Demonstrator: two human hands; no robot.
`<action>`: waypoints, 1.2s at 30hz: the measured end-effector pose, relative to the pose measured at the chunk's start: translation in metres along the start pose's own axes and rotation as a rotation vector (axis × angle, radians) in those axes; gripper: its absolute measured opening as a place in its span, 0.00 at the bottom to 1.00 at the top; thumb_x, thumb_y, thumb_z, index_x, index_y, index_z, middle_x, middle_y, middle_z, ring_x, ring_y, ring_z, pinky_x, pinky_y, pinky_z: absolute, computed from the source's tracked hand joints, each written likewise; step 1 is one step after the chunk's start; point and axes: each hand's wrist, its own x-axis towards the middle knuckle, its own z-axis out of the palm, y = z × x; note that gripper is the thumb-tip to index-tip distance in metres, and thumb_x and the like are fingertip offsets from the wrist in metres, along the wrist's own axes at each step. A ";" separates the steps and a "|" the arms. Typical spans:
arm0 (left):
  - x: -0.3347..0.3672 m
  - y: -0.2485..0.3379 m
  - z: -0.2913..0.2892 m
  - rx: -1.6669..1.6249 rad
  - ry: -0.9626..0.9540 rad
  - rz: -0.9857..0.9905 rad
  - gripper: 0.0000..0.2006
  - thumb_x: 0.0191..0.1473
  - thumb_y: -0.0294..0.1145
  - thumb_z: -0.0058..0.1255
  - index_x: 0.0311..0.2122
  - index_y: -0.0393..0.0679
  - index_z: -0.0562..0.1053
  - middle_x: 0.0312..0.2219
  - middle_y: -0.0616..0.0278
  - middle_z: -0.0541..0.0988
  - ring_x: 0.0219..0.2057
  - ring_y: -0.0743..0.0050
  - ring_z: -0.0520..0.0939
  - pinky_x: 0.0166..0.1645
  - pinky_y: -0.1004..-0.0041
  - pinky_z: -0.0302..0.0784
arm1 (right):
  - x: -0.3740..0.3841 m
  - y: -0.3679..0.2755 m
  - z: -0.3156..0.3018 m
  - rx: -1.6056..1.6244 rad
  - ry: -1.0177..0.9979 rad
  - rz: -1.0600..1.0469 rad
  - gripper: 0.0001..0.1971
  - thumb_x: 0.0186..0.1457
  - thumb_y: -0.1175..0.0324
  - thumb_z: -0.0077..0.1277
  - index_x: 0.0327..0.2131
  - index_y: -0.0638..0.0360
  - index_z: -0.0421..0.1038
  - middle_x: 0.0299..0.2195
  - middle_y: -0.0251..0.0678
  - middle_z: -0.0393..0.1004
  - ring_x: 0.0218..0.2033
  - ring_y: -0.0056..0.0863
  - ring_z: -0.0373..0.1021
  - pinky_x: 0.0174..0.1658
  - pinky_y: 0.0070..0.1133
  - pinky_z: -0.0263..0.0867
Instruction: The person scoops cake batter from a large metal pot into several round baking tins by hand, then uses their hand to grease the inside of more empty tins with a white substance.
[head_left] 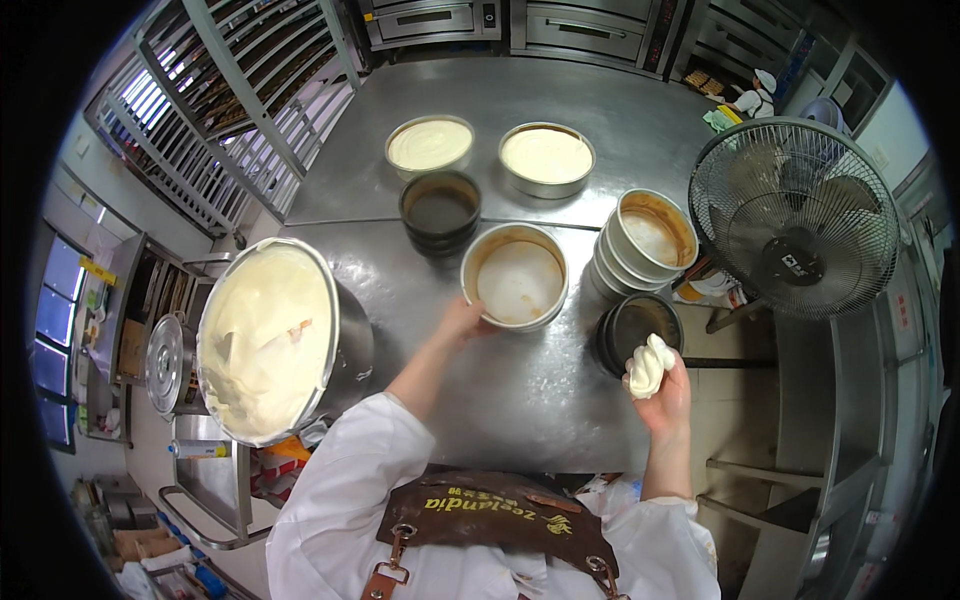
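Observation:
At the middle of the table, my left hand (463,321) grips the near left side of a round metal cake tin (517,282). Its pale bottom shows, with a few brown stains. My right hand (665,400) is raised to the right, fingers curled and thickly covered with a clump of cream-coloured batter (649,367); the covered fingers hide what lies between them. Below that hand stand dark round tins (622,338). To the left, a large metal mixing bowl (333,290) holds more of the pale batter (270,330).
Two filled tins (430,145) (547,160) stand farther back on the steel table (400,90). Stacks of dark tins (440,212) and light tins (650,235) flank the middle. A large fan (795,220) borders the right side; a tray rack (230,90) stands at left.

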 end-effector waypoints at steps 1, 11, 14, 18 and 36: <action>-0.008 -0.004 -0.004 -0.012 -0.011 -0.006 0.15 0.48 0.22 0.37 0.42 0.30 0.67 0.33 0.51 0.77 0.31 0.60 0.81 0.34 0.65 0.82 | 0.001 0.006 0.009 0.014 -0.016 0.018 0.13 0.57 0.59 0.38 0.34 0.55 0.69 0.30 0.31 0.71 0.29 0.27 0.66 0.30 0.23 0.63; -0.079 -0.043 -0.045 -0.108 -0.157 -0.131 0.18 0.47 0.21 0.36 0.46 0.34 0.66 0.36 0.49 0.75 0.33 0.57 0.80 0.38 0.62 0.81 | -0.020 0.059 0.070 -0.033 -0.018 -0.011 0.12 0.57 0.59 0.40 0.33 0.55 0.69 0.27 0.30 0.71 0.27 0.25 0.66 0.30 0.22 0.62; -0.117 -0.042 -0.057 0.001 -0.262 0.001 0.17 0.48 0.22 0.38 0.45 0.37 0.67 0.36 0.52 0.75 0.34 0.63 0.80 0.34 0.67 0.80 | -0.020 0.058 0.068 -0.045 0.006 -0.068 0.12 0.57 0.58 0.40 0.34 0.54 0.69 0.27 0.29 0.71 0.27 0.25 0.67 0.30 0.22 0.63; -0.118 -0.065 -0.094 0.619 -0.479 0.136 0.15 0.47 0.25 0.42 0.43 0.40 0.70 0.35 0.54 0.76 0.30 0.66 0.79 0.29 0.69 0.74 | -0.005 0.052 0.070 -0.044 0.075 -0.122 0.12 0.57 0.57 0.39 0.32 0.50 0.70 0.24 0.27 0.70 0.25 0.23 0.67 0.27 0.21 0.63; -0.107 -0.048 -0.050 0.977 -0.151 0.443 0.07 0.41 0.26 0.43 0.29 0.37 0.67 0.23 0.47 0.73 0.29 0.48 0.75 0.33 0.62 0.69 | 0.063 0.062 0.054 0.077 0.176 0.236 0.11 0.55 0.59 0.42 0.23 0.50 0.66 0.16 0.24 0.63 0.17 0.20 0.61 0.20 0.18 0.56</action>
